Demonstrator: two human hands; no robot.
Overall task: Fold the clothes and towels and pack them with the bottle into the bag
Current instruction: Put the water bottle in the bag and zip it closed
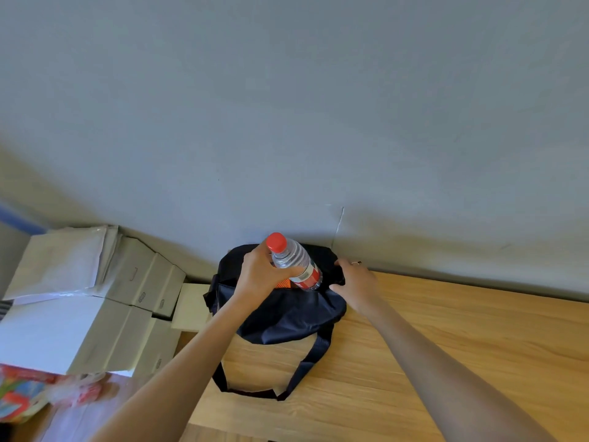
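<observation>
The bottle (294, 264), clear plastic with a red cap and a red-and-white label, is tilted with its base lowered into the mouth of the dark navy bag (287, 311) and its cap pointing up and away from the person. In the 1 head view, the left hand (259, 277) wraps its fingers around the bottle's upper body just under the cap, so the cap stands above the grip and the labelled lower part runs below it into the opening. Just right of that grip, the right hand (357, 283) pinches the dark fabric at the bag's rim, apparently holding the mouth apart. Directly beneath the gripped bottle a patch of orange mesh cloth (283, 283) shows inside the bag, so at least 1 item seems already packed; whether all clothes and towels are in cannot be told. No loose garments lie on the wooden table (446, 346) in view. Below the grip, nearer the person, the bag's strap (306, 362) loops over the tabletop. To the left of the grip, white boxes (95, 298) are stacked beside the table. Judging by this, the task is near its end: seating the bottle and perhaps closing the bag remain.
</observation>
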